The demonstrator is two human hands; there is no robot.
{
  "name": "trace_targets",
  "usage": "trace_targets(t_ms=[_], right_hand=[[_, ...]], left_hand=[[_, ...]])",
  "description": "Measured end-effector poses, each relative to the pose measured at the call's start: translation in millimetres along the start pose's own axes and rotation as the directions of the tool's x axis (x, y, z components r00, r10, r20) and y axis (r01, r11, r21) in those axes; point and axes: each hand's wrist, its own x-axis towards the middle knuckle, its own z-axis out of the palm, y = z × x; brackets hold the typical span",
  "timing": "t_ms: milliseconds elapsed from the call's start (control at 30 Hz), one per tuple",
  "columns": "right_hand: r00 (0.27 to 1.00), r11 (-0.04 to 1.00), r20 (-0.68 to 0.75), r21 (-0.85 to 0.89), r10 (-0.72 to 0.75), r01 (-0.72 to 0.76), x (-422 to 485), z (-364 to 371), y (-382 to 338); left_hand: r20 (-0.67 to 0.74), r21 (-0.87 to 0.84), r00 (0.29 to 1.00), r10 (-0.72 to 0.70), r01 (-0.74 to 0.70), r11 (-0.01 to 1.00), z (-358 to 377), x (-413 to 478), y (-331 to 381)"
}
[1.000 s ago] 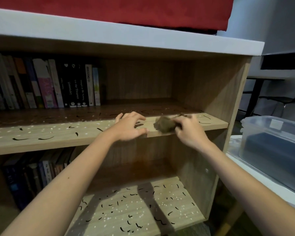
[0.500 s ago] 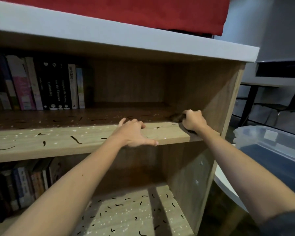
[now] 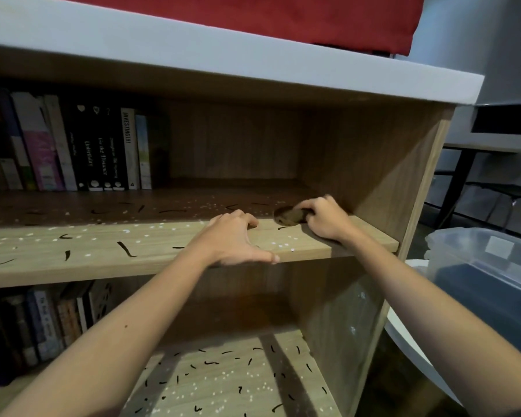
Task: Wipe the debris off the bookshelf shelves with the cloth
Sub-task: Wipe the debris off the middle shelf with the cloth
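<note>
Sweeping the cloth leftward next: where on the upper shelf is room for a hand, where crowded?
Open: the upper shelf between the books and right side panel, plus the debris strip before the books. Crowded: front right edge, where left hand rests near right hand gripping the cloth.

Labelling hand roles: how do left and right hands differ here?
The left hand rests on the front edge of the shelf, holding nothing; the right hand grips the brown cloth. The left hand sits mid-shelf; the right hand is further in, at the right end by the side panel. Both touch the same shelf.
</note>
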Motion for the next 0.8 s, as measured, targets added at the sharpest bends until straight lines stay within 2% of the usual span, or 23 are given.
trace_targets(t_ms=[67,133,200,267,333,400,467,533,600,633,700,733,800], right_hand=[[0.988,0.987,0.006,0.052,-0.152,0.151,-20,-2,-12],[0.972,0.967,0.056,0.132,-0.227,0.218,-45,-15,-21],[0.964,0.947,0.098,0.236,-0.248,0.219,-59,-31,-20],[0.98,0.936,0.031,0.302,-0.197,0.178,-56,-38,-13],[0.994,0.964,-0.06,0.243,-0.096,0.107,-45,-32,-11],[0.996,0.99,-0.063,0.117,-0.069,0.076,-42,-19,-20],[0.992,0.992,-0.011,-0.004,-0.129,0.129,-51,-7,-31],[0.981,0.981,0.027,0.009,-0.193,0.193,-69,-11,-40],[0.985,0.975,0.028,0.151,-0.17,0.164,-82,-27,-40],[0.991,0.973,-0.029,0.189,-0.133,0.136,-84,-32,-35],[0.985,0.988,-0.17,0.136,-0.042,0.066,-76,-32,-21],[0.982,0.996,-0.191,0.084,-0.004,0.021,-74,-27,-19],[0.989,1.0,-0.145,-0.023,0.017,-0.02,-77,-15,-25]], left_hand=[[0.0,-0.015,1.0,0.007,-0.007,1.0,0,1,-1],[0.013,-0.051,0.999,0.03,-0.029,0.998,0,1,-2],[0.025,-0.13,0.997,0.072,-0.068,0.989,-2,-2,-2],[0.023,-0.211,0.992,0.126,-0.119,0.97,-4,-4,-1],[0.002,-0.266,0.988,0.153,-0.147,0.953,-5,-5,-1],[-0.079,-0.282,0.988,0.129,-0.146,0.948,-4,-5,-2],[-0.165,-0.268,0.984,0.072,-0.115,0.957,-2,-4,-4],[-0.207,-0.247,0.978,0.011,-0.063,0.967,0,-5,-8],[-0.195,-0.186,0.981,-0.019,-0.018,0.982,1,-4,-11],[-0.169,-0.144,0.986,-0.017,-0.008,0.99,2,-3,-11],[-0.099,-0.091,0.995,-0.004,-0.005,0.996,2,-1,-9],[-0.071,-0.093,0.997,0.002,-0.008,0.996,2,-1,-8],[-0.049,-0.119,0.999,0.012,-0.017,0.993,1,0,-7]])
